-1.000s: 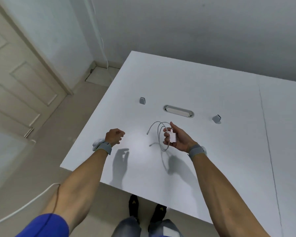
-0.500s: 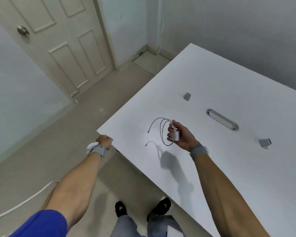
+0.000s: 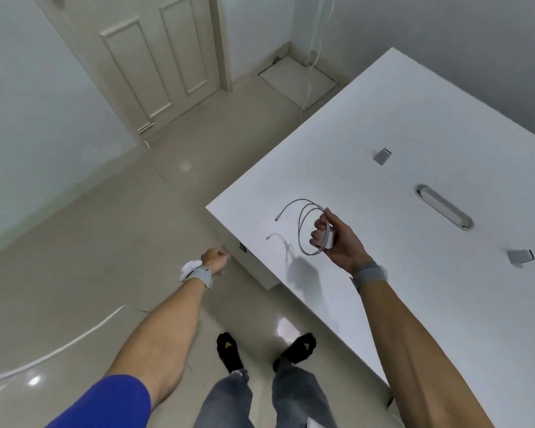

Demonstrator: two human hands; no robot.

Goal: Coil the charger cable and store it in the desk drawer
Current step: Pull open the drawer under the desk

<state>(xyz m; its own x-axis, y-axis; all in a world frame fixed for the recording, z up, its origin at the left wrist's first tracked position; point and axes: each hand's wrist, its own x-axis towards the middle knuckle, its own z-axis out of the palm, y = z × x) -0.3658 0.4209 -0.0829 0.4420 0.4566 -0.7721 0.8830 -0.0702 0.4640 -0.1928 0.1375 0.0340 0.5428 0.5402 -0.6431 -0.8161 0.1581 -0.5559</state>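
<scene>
My right hand (image 3: 342,244) is shut on the white charger plug (image 3: 330,239) and holds it above the white desk (image 3: 414,304) near its left corner. The grey charger cable (image 3: 303,225) hangs from that hand in a few loose loops, its free end sticking out to the left. My left hand (image 3: 216,261) is low beside the desk with its fingers curled. It sits right at the corner of the drawer unit's front (image 3: 255,268), next to a small lock (image 3: 242,248). Whether it grips an edge there is hidden.
On the desk are an oval cable grommet (image 3: 443,206) and two small grey clips (image 3: 382,156) (image 3: 521,257). A closed door (image 3: 155,66) stands at the far left. A white cord (image 3: 59,350) lies across the tiled floor, and my feet (image 3: 229,352) stand by the desk's front edge.
My view has swung left and down. My left hand dropped from the desk's top edge to the drawer unit's front. My right hand kept the coiled cable above the desk.
</scene>
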